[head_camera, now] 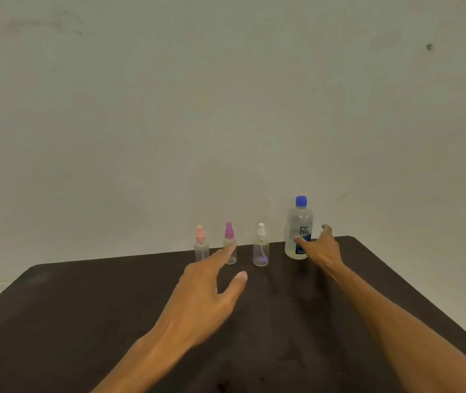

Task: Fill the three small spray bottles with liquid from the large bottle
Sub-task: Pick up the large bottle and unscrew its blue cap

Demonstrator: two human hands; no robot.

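At frame centre, on the dark brown table [84, 321], 3 small clear plastic spray bottles [260, 251] are standing left of the large blue-capped clear bottle [298, 231], both the left hand [206, 296] and right hand [321, 248] reaching open, gripping nothing.

The table [84, 321] has a dark, matt top with a faintly rough look. At 12 o'clock on it stand three small spray bottles [260, 252] of clear, smooth plastic with opaque plastic spray heads. At 1 o'clock, the large bottle [298, 222] is translucent, glossy plastic with a blue plastic cap and a printed label. The wall [226, 95] behind looks matt, painted, slightly scuffed.
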